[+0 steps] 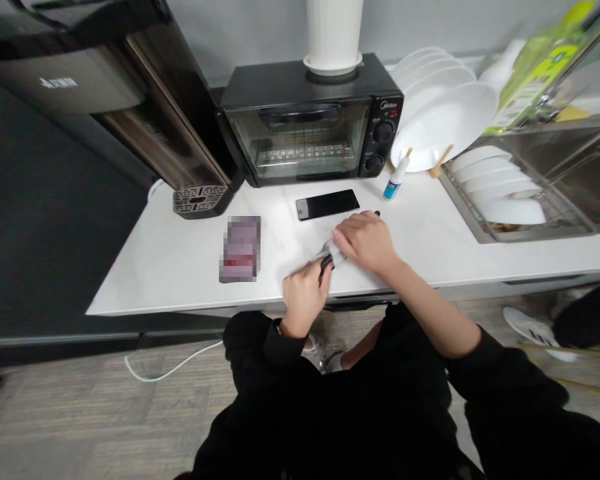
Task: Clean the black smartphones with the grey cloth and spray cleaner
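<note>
Near the counter's front edge, my left hand (305,293) is closed round a black object (326,263) with a thin reddish edge; its kind is mostly hidden by the fingers. My right hand (367,241) is closed over a crumpled grey cloth-like piece (336,252), which touches the black object between both hands. A small black tip (377,213) sticks out beyond the right hand's knuckles. Just behind the hands a dark-screened phone (327,205) lies flat. Farther right stands a small white-capped bottle (396,180) with a blue label.
A purple blurred-out item (240,250) lies on the white counter (165,267) at left. Behind are a water dispenser (200,200), a toaster oven (305,143) bearing a white pot (334,33), and upright plates (445,123). A sink rack (570,230) holds bowls. Another person's shoe (535,327) shows at right.
</note>
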`<state>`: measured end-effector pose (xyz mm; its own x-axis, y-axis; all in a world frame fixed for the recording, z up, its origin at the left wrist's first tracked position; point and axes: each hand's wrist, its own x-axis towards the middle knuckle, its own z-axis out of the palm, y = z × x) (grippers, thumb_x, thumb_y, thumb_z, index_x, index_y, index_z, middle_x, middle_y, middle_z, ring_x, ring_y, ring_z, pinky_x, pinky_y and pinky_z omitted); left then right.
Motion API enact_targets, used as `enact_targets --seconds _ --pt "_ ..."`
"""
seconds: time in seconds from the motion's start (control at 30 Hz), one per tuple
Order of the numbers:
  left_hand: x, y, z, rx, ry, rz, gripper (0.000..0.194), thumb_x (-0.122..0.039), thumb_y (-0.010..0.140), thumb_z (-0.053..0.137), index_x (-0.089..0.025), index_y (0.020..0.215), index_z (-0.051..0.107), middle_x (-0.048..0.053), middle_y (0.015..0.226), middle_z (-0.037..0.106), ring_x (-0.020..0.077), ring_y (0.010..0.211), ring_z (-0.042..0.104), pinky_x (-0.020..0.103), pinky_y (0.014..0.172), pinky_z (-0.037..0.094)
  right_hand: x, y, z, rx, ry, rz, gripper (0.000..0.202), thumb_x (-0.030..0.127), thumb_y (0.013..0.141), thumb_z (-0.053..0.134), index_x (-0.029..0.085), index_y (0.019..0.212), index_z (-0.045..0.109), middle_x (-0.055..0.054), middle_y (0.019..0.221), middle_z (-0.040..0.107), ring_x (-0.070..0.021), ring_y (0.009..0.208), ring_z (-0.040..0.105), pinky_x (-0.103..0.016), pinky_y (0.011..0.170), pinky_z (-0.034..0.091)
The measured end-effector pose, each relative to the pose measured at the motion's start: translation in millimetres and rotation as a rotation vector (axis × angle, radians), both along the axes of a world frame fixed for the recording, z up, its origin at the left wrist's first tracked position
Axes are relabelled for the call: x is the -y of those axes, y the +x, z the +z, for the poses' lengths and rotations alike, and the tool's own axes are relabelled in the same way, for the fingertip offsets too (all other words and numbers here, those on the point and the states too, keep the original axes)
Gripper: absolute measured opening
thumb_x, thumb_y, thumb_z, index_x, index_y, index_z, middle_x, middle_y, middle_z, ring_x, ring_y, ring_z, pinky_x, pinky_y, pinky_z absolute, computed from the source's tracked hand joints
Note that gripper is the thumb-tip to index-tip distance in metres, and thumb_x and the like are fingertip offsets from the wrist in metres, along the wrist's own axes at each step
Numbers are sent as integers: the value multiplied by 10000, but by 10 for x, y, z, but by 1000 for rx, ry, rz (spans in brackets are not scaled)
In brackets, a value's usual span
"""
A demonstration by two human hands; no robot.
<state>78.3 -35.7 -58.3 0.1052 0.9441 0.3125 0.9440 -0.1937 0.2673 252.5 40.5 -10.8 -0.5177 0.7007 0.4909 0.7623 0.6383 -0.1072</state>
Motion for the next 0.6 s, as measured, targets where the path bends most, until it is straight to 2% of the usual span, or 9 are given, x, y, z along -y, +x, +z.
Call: enact_targets --seconds 0.07,0.1,0.17,0.23,0.27,0.33,0.4,0.5,0.6 --pt "-1 14 21 11 21 7 332 -403 1070 529 -194 1058 787 94 769 781 223 696 739 301 602 378 -80 75 7 -72 3 -121 475 313 1105 397 185 781 720 -93 791 742 -255 821 618 -434 879 408" --pt "-4 15 19 5 20 16 321 -393 1062 541 -190 1042 789 96 761 777 226 690 736 304 598 373 -50 41 5 -99 4 -124 460 286 1100 400 183 794 728 -92 810 750 -256 849 626 -438 932 409" --pt "-12 3 -9 -23 -4 32 261 -317 1007 590 -168 925 788 109 716 758 239 651 719 315 588 364 113 -138 -16 -114 -9 -4 402 266 1091 432 186 848 742 -74 854 766 -248 901 635 -440 1025 391" --pt "-16 -22 -46 -47 -29 38 217 -238 928 633 -157 771 759 122 660 733 253 608 698 329 578 354 275 -317 -37 -75 -27 174 365 281 1085 465 193 868 745 -63 876 766 -239 908 629 -419 956 411" --pt "-14 -33 -58 -54 -36 35 212 -223 904 646 -159 727 744 125 647 726 257 601 696 333 578 353 306 -349 -42 -54 -32 201 370 292 1089 461 193 874 745 -65 879 764 -239 898 626 -418 911 412" --pt "-4 -40 -59 -55 -35 23 206 -250 930 642 -158 793 766 125 695 752 255 644 717 327 597 370 225 -256 -42 -31 -31 150 412 305 1100 426 188 867 745 -74 854 756 -245 859 618 -426 837 402" --pt "6 -25 -34 -27 -2 1 262 -330 1018 590 -171 970 793 112 779 787 237 705 743 311 623 385 29 -32 -40 -50 -25 -17 461 287 1100 382 176 837 744 -91 827 752 -258 832 615 -442 828 402" --pt "6 8 -3 33 64 -3 359 -419 1087 511 -190 1096 786 96 787 790 216 700 743 300 621 375 -122 147 -28 -145 -16 -194 470 243 1088 363 164 848 759 -112 862 771 -277 890 638 -462 948 422" --pt "-7 2 -35 34 35 33 290 -330 1032 561 -162 971 790 109 722 761 233 648 721 312 602 366 104 -120 -41 -180 -10 -80 415 227 1080 401 191 881 764 -88 919 783 -268 981 645 -473 1101 377"
